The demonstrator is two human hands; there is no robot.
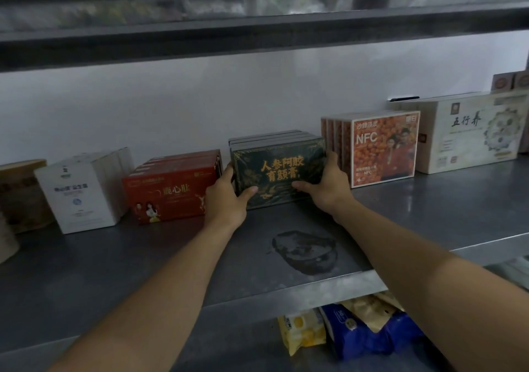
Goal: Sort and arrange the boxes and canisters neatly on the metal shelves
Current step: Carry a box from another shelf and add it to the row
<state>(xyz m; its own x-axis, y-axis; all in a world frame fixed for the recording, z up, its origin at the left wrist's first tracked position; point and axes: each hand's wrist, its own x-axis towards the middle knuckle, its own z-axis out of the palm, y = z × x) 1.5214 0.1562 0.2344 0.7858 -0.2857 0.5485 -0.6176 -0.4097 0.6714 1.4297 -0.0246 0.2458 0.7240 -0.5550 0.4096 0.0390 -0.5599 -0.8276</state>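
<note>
Both hands are on the dark green box (279, 177). It stands at the front of its row on the metal shelf (429, 217), between the red boxes (171, 191) and the orange NFC boxes (383, 148). The left hand (226, 200) clamps the left end, thumb across the front face and fingers tucked round the side. The right hand (325, 188) mirrors it on the right end. So each grip is pressed around the box, neither spread free.

This looks like squaring up the green row. To do it well:
- Push evenly with both grips so the box doesn't skew.
- Slide it along the shelf rather than lifting it.
- Bring it flush against the box behind.
- Line its face up with the neighbouring rows.
- Watch the left fingers, which are squeezed in tight beside the red row, and the right ones, which are just beside the NFC row.

Now the count:
- **Green:** 4, judging by the top edges.
- **NFC:** 4 spines showing.
- **Red:** 4 or 5, since the edges are hard to split.
- **White boxes (83, 194):** several, too blurred to number.
- **Large cream box (469, 134):** 1, far right.
- **Small boxes (509, 81):** 2, perched above the cream box at the frame's edge.
- **Brown canister (20, 197):** 1, far left and partly cut off.
</note>
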